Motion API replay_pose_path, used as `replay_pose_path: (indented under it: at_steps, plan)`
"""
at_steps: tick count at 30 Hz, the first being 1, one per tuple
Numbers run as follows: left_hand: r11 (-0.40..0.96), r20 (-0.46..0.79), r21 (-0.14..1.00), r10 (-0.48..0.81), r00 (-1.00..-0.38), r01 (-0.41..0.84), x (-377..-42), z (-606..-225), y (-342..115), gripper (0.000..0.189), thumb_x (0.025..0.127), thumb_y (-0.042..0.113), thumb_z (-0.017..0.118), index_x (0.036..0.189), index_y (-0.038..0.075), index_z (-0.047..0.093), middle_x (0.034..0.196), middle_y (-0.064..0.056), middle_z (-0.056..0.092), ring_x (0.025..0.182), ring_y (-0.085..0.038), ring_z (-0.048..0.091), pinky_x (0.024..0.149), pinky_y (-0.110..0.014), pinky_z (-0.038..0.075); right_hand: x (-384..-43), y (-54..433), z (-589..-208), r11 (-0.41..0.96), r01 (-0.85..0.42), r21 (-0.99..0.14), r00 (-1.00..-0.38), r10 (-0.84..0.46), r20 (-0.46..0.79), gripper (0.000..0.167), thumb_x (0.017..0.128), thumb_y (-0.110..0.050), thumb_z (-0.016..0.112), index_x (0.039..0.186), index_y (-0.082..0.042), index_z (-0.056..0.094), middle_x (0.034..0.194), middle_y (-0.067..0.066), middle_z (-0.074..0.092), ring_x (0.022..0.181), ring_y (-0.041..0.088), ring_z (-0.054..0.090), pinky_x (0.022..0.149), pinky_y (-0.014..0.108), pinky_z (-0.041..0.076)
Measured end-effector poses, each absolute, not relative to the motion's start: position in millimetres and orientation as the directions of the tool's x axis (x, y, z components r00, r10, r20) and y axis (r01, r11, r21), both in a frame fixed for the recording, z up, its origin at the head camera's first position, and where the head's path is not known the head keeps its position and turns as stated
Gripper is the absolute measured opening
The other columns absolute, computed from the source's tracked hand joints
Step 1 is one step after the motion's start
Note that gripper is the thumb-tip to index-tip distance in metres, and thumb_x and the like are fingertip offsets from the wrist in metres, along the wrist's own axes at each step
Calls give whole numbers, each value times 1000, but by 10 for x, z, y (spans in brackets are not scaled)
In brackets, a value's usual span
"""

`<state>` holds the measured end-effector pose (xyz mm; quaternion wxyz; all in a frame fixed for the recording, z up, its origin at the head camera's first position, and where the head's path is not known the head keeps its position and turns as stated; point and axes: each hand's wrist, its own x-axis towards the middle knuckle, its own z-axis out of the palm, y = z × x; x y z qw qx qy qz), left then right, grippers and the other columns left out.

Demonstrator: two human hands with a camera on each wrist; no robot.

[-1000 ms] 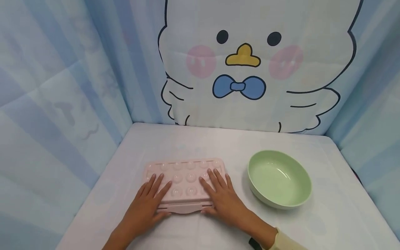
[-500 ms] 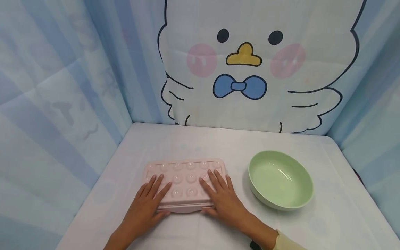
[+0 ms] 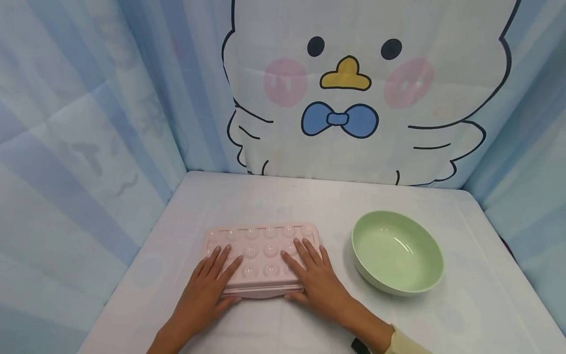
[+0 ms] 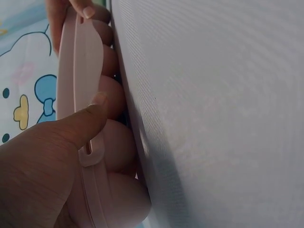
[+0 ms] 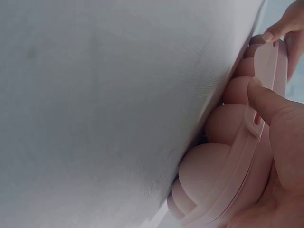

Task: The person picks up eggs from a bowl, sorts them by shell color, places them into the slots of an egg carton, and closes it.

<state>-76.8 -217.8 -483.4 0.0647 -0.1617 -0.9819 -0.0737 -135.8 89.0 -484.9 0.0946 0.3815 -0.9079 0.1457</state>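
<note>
A pink lidded egg box (image 3: 261,278), its lid covered in rows of round bumps, lies closed on the white tabletop. My left hand (image 3: 200,297) rests on the lid's left part with straight, spread fingers. On the right part, my right hand (image 3: 322,287) lies the same way. Both thumbs press the long front latch flap (image 4: 89,61), which hangs down over the front edge in the wrist views. Rounded egg-shaped cups (image 5: 225,121) bulge beneath the rim. What the box contains is hidden.
A light green bowl (image 3: 398,255) stands to the right of the egg box, with nothing visible in it. Blue-and-white printed curtains (image 3: 110,123) rise around the back and sides of the table (image 3: 477,305).
The front latch flap has tipped downward under my thumbs since a second ago. My hands and the egg box otherwise keep their place, and the view shifts slightly.
</note>
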Motion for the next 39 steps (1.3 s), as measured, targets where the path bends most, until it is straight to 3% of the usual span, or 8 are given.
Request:
replay_pose_path:
  at_steps: [21, 39]
  plan:
    - [937, 164, 122, 306, -938, 327, -733, -4860, -2178, 90, 86, 51, 80, 161, 21, 42, 169, -14, 23, 155, -37, 18, 122, -57, 18, -1316, 865, -4873, 677, -709, -201, -704, -660, 262, 84, 87, -57, 75, 158, -24, 46, 165, 24, 26, 153, 43, 18, 116, 71, 18]
    - [949, 193, 117, 267, -944, 292, -682, -4896, -2114, 87, 84, 47, 84, 159, 24, 45, 168, -12, 27, 155, -35, 19, 122, -55, 17, -1280, 881, -4892, 680, -722, -127, -679, -662, 317, 79, 87, -53, 77, 156, -27, 50, 161, 24, 32, 151, 43, 26, 114, 72, 24]
